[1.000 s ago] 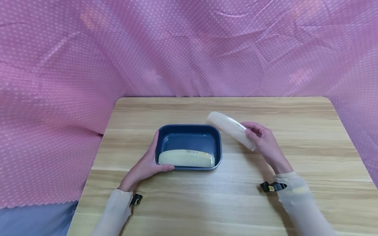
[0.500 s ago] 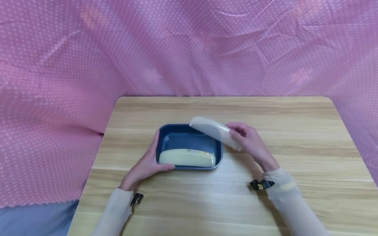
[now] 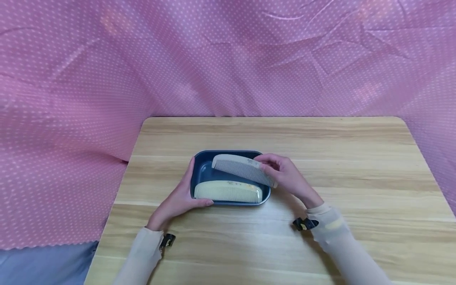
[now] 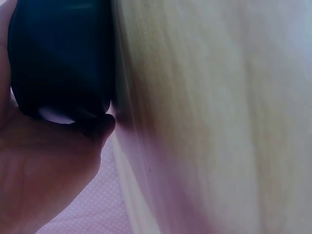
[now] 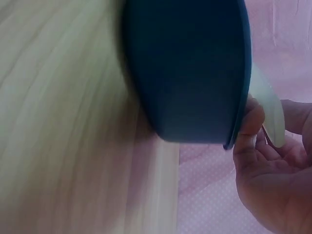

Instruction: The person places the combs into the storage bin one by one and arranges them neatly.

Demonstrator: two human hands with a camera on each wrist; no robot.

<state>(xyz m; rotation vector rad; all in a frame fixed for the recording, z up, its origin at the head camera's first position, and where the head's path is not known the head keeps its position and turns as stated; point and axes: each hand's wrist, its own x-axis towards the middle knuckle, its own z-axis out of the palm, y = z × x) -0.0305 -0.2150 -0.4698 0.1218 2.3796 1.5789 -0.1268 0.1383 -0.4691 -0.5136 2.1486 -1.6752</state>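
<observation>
A dark blue rectangular dish point(image 3: 206, 174) stands on the table. My left hand point(image 3: 179, 196) grips its left end, thumb along the near rim and fingers up the left side. Along the near side of the dish lies a cream comb point(image 3: 228, 192), teeth toward me. A second, paler comb point(image 3: 238, 165) slants over the far right part of the dish. My right hand point(image 3: 285, 174) pinches that comb near its right end between thumb and fingers. In the right wrist view the held comb point(image 5: 268, 105) shows just above the rim of the dish point(image 5: 195, 87).
The light wood-grain table point(image 3: 221, 245) has rounded far corners. Pink dotted cloth point(image 3: 228, 59) hangs behind it and along both sides. Each wrist wears a black strap with a small camera.
My right hand has carried the paler comb leftward, from beside the dish to over it, and turned it flatter. My left hand stays on the dish, and the cream comb lies as before.
</observation>
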